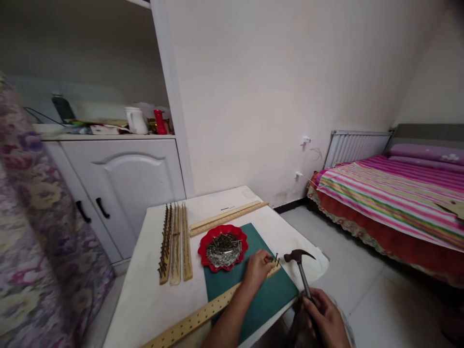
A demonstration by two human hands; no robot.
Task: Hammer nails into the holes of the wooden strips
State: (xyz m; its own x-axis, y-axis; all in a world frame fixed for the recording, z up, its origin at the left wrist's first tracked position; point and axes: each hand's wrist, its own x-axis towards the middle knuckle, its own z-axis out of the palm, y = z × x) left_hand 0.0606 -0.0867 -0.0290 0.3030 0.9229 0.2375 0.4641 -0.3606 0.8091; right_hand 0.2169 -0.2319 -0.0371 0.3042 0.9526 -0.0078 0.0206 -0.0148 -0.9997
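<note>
My right hand (322,314) is wrapped round the handle of a claw hammer (300,266), its head raised just right of the nails. My left hand (258,267) pinches what looks like a nail (272,259) over the far end of a drilled wooden strip (203,314). Two dark nails (277,261) stand upright in the strip beside my fingertips. Under the strip lies a green mat (253,239). A red scalloped dish (203,258) full of loose nails (224,249) sits left of my left hand, partly on the mat.
Three wooden strips (176,251) stand side by side on the left of the white table (141,299), the leftmost bristling with nails. More strips (228,217) lie at the back, near loose nails. A bed (380,183) is at the right, a cabinet (137,193) at the left.
</note>
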